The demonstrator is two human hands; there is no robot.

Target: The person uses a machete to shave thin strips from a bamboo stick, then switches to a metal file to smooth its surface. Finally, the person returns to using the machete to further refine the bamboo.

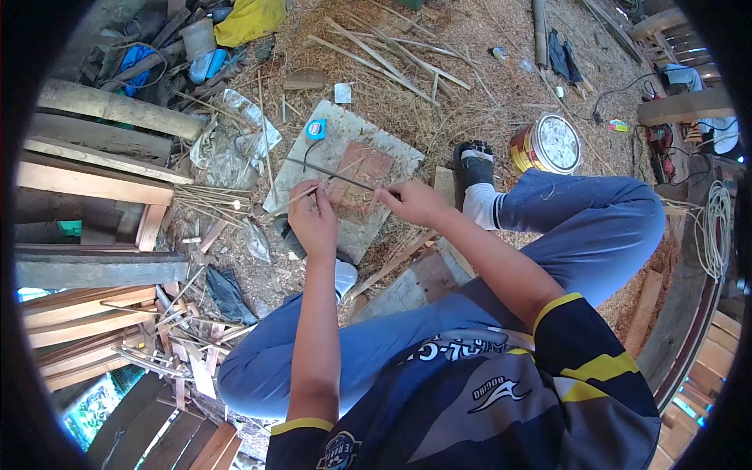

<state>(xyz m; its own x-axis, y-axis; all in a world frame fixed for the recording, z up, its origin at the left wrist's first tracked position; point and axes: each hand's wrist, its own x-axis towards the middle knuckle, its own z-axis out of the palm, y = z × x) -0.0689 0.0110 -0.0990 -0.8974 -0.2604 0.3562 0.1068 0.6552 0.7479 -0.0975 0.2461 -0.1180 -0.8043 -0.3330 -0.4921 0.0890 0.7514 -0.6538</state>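
Note:
My left hand [313, 218] is closed on a thin light wooden strip [291, 202], above the lower left part of a grey board [325, 116] on the ground. My right hand [411, 202] pinches the right end of a dark thin rod [333, 174], which slants up to the left over the board. A thin light strip also runs between the two hands. Under the rod lies a reddish-brown flat piece [366, 160] on the board. A blue round tape measure [316, 129] rests near the board's upper left corner.
A paint bucket with a whitish lid [555, 144] stands at the right of a sandalled foot [475, 168]. Long wooden strips [392, 66] lie beyond the board. Thin sticks [207, 205] and clear plastic bags [227, 149] are at the left. Coiled cable [714, 227] hangs at the far right.

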